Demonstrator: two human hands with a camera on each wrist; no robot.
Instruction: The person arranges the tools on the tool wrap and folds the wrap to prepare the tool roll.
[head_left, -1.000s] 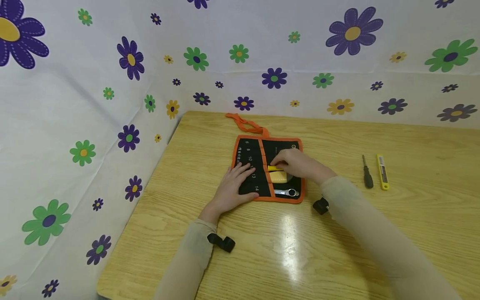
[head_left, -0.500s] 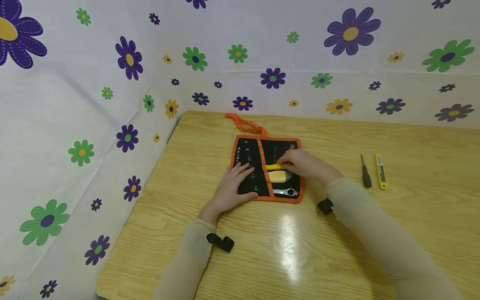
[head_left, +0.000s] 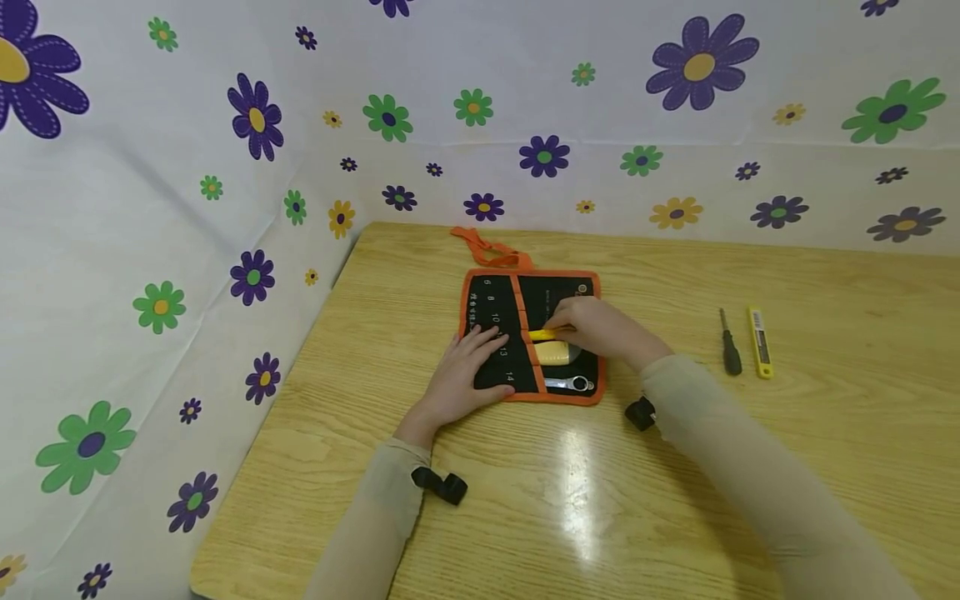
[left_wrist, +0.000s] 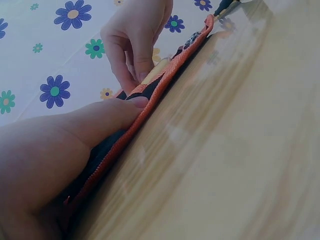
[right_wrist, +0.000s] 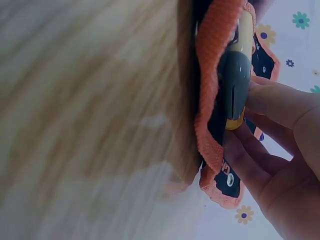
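On a wooden table (head_left: pixel 517 517), the left hand (head_left: pixel 463 375) lies spread on the pouch (head_left: pixel 540 287); the right hand (head_left: pixel 596 329) pinches a yellow tool (head_left: pixel 543 335) at the pouch's orange band (head_left: pixel 517 292)

"What lies on the right side of the desk (head_left: pixel 862 383)?"

"A dark-handled screwdriver (head_left: pixel 731 354), shaft pointing to the far edge, and just beside it a slim yellow case (head_left: pixel 761 343) with a hole in its near end."

"And beyond the wood grain?"

"A white cloth (head_left: pixel 450 50) behind and at the left, printed with purple, green and yellow flowers."
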